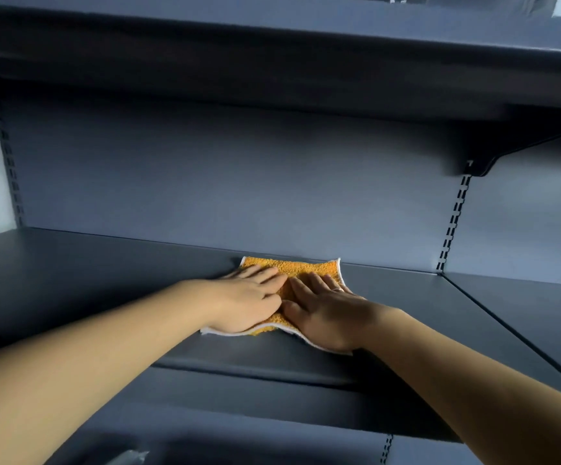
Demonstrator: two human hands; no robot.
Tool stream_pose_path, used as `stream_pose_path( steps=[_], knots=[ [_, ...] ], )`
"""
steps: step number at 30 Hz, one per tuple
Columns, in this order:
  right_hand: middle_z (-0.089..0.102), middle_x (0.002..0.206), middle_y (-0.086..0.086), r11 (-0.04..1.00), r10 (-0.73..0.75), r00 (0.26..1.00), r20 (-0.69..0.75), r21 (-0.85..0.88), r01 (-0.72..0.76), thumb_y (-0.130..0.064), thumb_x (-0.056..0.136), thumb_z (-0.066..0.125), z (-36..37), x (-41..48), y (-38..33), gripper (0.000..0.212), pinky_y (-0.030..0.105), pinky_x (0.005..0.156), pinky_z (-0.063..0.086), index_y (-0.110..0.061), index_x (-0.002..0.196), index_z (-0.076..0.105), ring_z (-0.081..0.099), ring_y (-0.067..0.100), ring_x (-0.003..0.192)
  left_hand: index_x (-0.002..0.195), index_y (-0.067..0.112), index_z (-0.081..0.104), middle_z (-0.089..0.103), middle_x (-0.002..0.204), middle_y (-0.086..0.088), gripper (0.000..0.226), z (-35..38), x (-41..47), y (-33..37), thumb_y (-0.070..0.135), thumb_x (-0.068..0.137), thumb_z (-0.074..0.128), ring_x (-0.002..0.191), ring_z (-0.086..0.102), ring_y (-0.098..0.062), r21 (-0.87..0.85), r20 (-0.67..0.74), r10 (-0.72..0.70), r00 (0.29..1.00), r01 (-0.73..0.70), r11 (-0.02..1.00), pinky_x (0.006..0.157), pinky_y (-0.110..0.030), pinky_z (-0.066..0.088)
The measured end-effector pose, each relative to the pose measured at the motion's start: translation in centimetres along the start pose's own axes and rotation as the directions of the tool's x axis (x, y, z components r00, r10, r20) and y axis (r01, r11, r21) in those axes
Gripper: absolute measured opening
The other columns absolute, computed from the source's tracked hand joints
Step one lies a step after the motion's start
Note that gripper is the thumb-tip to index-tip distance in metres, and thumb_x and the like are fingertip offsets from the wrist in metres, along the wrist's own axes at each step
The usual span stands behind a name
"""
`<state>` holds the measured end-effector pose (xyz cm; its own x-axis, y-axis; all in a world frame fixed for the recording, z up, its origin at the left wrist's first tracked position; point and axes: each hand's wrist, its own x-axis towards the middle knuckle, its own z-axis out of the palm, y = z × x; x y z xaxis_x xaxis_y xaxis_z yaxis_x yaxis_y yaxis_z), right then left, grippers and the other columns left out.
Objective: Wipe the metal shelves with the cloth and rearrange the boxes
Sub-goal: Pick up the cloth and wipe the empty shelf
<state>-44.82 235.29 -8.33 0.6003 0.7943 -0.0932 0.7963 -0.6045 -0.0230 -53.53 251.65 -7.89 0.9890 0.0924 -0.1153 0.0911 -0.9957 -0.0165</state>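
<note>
Both hands press the cloth flat, lengthwise along the shelf.

Shelf deck runs open to left and right of the cloth. Back panel blocks travel at the cloth's far edge. Upper shelf caps headroom. Bracket juts out upper right, atop the slotted upright.

An orange terry cloth with a white hem lies spread flat on the dark grey metal shelf, under the left hand and the right hand. Its far edge, beyond the fingertips, reaches the back of the shelf.
</note>
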Motion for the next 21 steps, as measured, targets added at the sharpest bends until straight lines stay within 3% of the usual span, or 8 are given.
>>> stream_pose_path(
  steps=[3, 5, 7, 9, 12, 21],
  knots=[
    [-0.008, 0.17, 0.006, 0.999, 0.022, 1.0, -0.005, 0.03, -0.022, -0.078, 0.089, 0.003, -0.1, 2.9, 0.7, 0.089, 0.052, 0.126, 0.001, -0.028, 0.162, -0.002, -0.01, 0.034, 0.156, 0.161, 0.024, -0.007, -0.021, 0.165, 0.009, 0.072, -0.3, 2.4, -1.8, 0.051, 0.094, -0.002, 0.152, -0.023, -0.016, -0.013, 0.038, 0.014, 0.999, -0.013, 1.0, 0.126, -0.043, -0.003],
    [-0.006, 0.171, 0.006, 1.0, -0.002, 1.0, 0.008, 0.005, 0.002, -0.096, 0.06, -0.016, -0.3, 4.6, 1.3, 0.122, 0.054, 0.125, 0.002, -0.031, 0.162, 0.003, -0.009, 0.035, 0.156, 0.159, 0.03, -0.011, -0.021, 0.165, 0.013, 0.075, -0.5, 3.4, -2.6, 0.054, 0.089, -0.001, 0.152, -0.023, -0.012, -0.042, 0.037, 0.006, 0.999, -0.004, 0.999, 0.126, -0.043, -0.003],
    [-0.008, 0.171, 0.005, 0.999, -0.004, 0.999, 0.045, -0.043, 0.006, -0.1, 0.038, -0.023, -0.4, 6.5, 2.2, 0.143, 0.055, 0.125, 0.002, -0.034, 0.162, 0.002, -0.01, 0.035, 0.156, 0.159, 0.03, -0.01, -0.02, 0.165, 0.015, 0.063, -0.7, 4.3, -3.0, 0.049, 0.101, 0.004, 0.151, -0.022, -0.01, -0.072, 0.034, 0.004, 0.999, -0.002, 0.997, 0.126, -0.043, -0.004],
    [-0.009, 0.171, 0.004, 0.999, 0.021, 0.998, 0.059, -0.037, -0.019, -0.094, 0.052, -0.016, -0.6, 7.8, 2.6, 0.126, 0.053, 0.126, 0.002, -0.035, 0.162, -0.002, -0.01, 0.032, 0.156, 0.16, 0.031, -0.008, -0.018, 0.165, 0.016, 0.056, -1.0, 5.0, -3.4, 0.043, 0.108, 0.009, 0.151, -0.021, -0.009, -0.108, 0.026, -0.003, 1.0, 0.005, 0.994, 0.127, -0.042, -0.005],
    [-0.005, 0.171, 0.001, 0.998, 0.063, 0.997, 0.048, -0.008, -0.062, -0.076, 0.093, 0.002, -0.9, 9.0, 2.6, 0.081, 0.051, 0.126, 0.005, -0.035, 0.162, -0.006, -0.007, 0.029, 0.157, 0.16, 0.033, -0.005, -0.015, 0.166, 0.017, 0.056, -1.1, 6.0, -4.3, 0.043, 0.108, 0.011, 0.152, -0.018, -0.007, -0.131, 0.01, -0.006, 1.0, 0.008, 0.991, 0.127, -0.041, -0.004],
    [-0.007, 0.17, 0.008, 0.987, 0.159, 0.987, 0.033, -0.005, -0.158, -0.057, 0.103, 0.01, -0.9, 10.6, 1.6, 0.066, 0.056, 0.125, 0.005, -0.032, 0.163, -0.001, -0.006, 0.037, 0.156, 0.161, 0.026, -0.003, -0.01, 0.168, 0.012, 0.056, -1.4, 6.2, -5.4, 0.04, 0.109, 0.012, 0.153, -0.011, -0.006, -0.108, -0.004, 0.041, 0.999, -0.041, 0.993, 0.127, -0.036, -0.002]
  ],
)
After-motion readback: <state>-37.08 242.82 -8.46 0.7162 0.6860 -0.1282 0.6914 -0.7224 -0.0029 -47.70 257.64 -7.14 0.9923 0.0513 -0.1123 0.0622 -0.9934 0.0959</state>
